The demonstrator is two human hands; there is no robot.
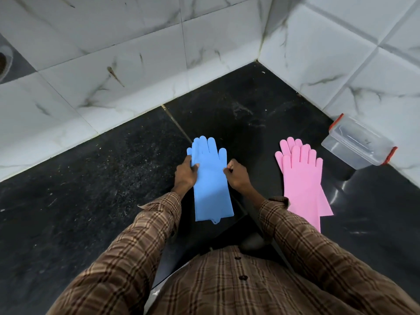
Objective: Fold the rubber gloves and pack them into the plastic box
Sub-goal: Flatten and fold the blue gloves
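Head view: the black counter (91,201) fills the corner under white marble-look wall tiles (113,64). The blue gloves (210,178) lie flat in the middle, stacked, fingers toward the wall. The pink gloves (302,185) lie just to the right, also stacked and flat. The clear plastic box (358,144) with red clips sits against the right wall, apart from the gloves. Left hand (185,176) pinches the blue gloves' left edge; right hand (236,176) pinches the right edge.
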